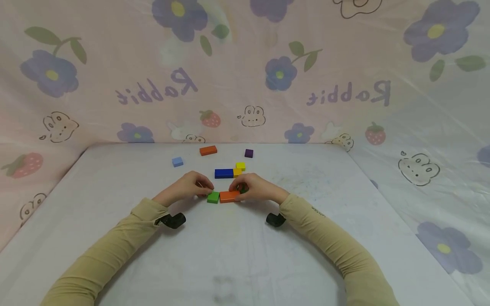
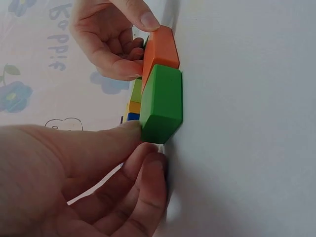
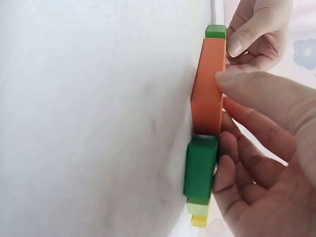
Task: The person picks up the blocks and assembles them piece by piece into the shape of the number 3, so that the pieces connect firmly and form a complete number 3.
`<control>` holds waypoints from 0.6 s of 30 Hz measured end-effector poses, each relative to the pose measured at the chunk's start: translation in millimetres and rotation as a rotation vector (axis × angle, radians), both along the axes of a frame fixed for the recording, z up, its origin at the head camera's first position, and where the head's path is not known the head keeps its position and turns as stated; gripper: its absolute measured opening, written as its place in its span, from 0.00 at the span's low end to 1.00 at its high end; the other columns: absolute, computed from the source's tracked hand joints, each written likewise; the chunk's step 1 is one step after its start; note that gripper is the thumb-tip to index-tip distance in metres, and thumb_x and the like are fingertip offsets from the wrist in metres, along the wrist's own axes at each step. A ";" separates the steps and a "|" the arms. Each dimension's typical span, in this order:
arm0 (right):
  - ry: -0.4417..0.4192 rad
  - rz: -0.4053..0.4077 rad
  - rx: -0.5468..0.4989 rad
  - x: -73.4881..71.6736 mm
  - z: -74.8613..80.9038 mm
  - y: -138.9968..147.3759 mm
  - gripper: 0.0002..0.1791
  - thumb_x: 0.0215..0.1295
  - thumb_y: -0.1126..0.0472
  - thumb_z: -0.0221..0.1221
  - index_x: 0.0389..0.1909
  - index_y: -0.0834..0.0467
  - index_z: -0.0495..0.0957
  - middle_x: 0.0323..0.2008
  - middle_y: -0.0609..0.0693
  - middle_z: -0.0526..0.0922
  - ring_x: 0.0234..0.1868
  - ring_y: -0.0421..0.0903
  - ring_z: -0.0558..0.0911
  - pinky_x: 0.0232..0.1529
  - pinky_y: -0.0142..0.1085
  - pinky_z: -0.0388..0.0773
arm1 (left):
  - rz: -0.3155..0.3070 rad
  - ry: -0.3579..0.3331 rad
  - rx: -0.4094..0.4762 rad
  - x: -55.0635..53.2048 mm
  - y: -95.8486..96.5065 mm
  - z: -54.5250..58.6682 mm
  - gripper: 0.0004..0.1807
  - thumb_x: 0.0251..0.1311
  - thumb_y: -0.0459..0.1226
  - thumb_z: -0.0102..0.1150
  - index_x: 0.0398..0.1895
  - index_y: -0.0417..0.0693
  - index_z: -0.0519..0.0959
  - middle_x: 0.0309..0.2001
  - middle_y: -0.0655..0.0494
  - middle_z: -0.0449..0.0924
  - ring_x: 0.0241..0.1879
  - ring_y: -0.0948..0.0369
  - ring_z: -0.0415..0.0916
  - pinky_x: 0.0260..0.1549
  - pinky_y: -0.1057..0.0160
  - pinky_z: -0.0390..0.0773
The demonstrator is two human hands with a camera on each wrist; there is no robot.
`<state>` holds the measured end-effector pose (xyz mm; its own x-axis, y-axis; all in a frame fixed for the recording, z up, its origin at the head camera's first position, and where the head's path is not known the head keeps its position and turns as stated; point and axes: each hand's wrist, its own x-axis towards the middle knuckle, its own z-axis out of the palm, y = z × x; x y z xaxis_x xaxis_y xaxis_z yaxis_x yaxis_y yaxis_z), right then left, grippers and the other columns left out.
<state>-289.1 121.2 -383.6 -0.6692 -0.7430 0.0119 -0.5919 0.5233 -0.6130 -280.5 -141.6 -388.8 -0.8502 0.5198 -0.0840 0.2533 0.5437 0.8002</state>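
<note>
A green block (image 1: 213,197) and an orange block (image 1: 229,196) lie end to end on the white table. My left hand (image 1: 189,185) is at the left end of the green block (image 2: 163,103), pinching it with thumb and curled fingers at its end. With the thumb on top and a finger behind, my right hand (image 1: 255,187) grips the orange block (image 3: 208,81). Past the orange block's right end stands a dark green block (image 3: 201,165), close to the right fingers and mostly hidden by that hand in the head view.
Behind the hands lie a dark blue block (image 1: 223,173), an amber block (image 1: 237,172) touching it, and a yellow block (image 1: 240,166). Farther back are a light blue block (image 1: 178,161), an orange-red block (image 1: 208,150) and a dark purple block (image 1: 249,153). A patterned curtain (image 1: 229,85) borders the table.
</note>
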 end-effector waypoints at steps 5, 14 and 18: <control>0.003 0.014 -0.005 -1.0 1.5 1.2 0.15 0.56 0.62 0.69 0.45 0.57 0.81 0.41 0.45 0.81 0.38 0.43 0.77 0.42 0.33 0.75 | 0.013 -0.003 -0.008 -1.7 0.6 -2.0 0.08 0.59 0.33 0.63 0.41 0.39 0.83 0.34 0.53 0.81 0.28 0.59 0.74 0.30 0.63 0.76; 0.017 -0.054 -0.131 -10.7 33.1 9.4 0.16 0.63 0.63 0.62 0.50 0.65 0.78 0.44 0.57 0.81 0.41 0.45 0.77 0.45 0.39 0.75 | 0.026 -0.014 -0.029 -1.4 1.7 -0.9 0.07 0.59 0.32 0.62 0.41 0.40 0.83 0.33 0.53 0.80 0.29 0.58 0.74 0.31 0.63 0.76; 0.019 -0.098 -0.149 -20.2 46.7 12.9 0.14 0.64 0.61 0.61 0.50 0.61 0.79 0.44 0.53 0.82 0.42 0.45 0.77 0.48 0.38 0.74 | 0.033 -0.026 -0.031 -1.8 2.1 0.3 0.08 0.60 0.32 0.62 0.41 0.40 0.83 0.34 0.53 0.80 0.29 0.58 0.73 0.31 0.63 0.76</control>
<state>-309.2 134.2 -336.9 -0.7367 -0.6636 0.1298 -0.5547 0.4833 -0.6773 -282.3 -139.5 -388.5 -0.8641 0.4884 -0.1217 0.2145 0.5759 0.7889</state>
